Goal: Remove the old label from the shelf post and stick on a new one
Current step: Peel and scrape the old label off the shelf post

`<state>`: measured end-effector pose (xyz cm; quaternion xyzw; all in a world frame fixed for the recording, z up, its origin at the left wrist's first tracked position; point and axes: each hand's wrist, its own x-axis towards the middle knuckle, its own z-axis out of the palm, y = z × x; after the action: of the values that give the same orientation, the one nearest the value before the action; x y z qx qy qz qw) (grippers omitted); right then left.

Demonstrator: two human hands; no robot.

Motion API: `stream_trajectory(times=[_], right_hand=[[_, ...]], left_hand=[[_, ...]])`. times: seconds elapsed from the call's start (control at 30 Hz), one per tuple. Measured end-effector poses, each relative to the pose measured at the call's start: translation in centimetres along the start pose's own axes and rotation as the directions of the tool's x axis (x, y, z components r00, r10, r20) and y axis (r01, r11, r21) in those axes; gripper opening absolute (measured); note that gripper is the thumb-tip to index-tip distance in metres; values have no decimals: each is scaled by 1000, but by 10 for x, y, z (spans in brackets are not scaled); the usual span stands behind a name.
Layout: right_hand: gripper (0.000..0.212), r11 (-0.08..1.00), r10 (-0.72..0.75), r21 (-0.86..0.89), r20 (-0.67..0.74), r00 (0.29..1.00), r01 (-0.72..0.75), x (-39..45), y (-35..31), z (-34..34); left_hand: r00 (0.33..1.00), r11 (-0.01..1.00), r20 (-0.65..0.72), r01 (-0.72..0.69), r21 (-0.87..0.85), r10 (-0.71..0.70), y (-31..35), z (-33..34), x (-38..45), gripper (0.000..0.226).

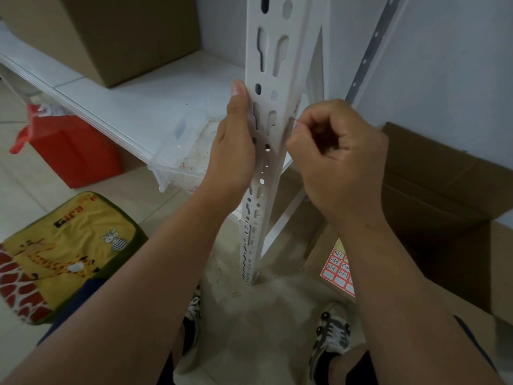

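A white slotted shelf post (273, 79) rises through the middle of the view. My left hand (236, 140) grips its left edge, thumb pointing up along the metal. My right hand (336, 157) is curled against the post's right face, fingertips pinching at a small label (297, 105) with red print, mostly hidden behind the post's edge. A sheet of red-bordered labels (337, 266) with handwritten numbers lies on the brown cardboard low on the right.
A white shelf board (133, 107) carries a cardboard box (111, 31) and a clear plastic tray (183, 151). A red bag (69, 151) and a yellow giraffe cushion (63, 254) lie on the floor left. An open carton (449, 190) stands right.
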<state>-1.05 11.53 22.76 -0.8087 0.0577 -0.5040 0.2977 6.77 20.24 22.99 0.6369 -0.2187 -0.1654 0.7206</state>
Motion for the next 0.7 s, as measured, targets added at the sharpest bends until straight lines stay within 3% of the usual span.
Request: stream_trajectory(times=[0.2,0.3,0.37,0.47,0.53,0.6,0.7], right_hand=[[8,946,229,234,2,973,-223,-7,-4,-4],[9,853,363,378,69,929,-361,-7,-5,-6],[14,760,449,461,135,883,-457,-6,-7,-6],[23,584,495,599,273,825,-548,-5,-10,-7],[22,470,471,671,359,806,-574,-4,-12,-9],[22,373,440,718,421,793,-588,-3,-13,-10],[23,316,400,745,457,795,-587,-3,-13,-11]], left_hand=[[999,995,-19,-34,90,36,-1,0,-1,43],[950,959,-176,-233,160,259,-6,2,-8,26],[845,872,-250,-411,264,474,-9,-1,-13,33],[682,651,-134,-594,472,719,-8,-6,-20,26],[619,540,-27,-664,517,785,-7,-8,-23,22],[597,495,45,-703,511,801,-6,-7,-25,21],[607,510,68,-718,474,792,-7,-7,-27,20]])
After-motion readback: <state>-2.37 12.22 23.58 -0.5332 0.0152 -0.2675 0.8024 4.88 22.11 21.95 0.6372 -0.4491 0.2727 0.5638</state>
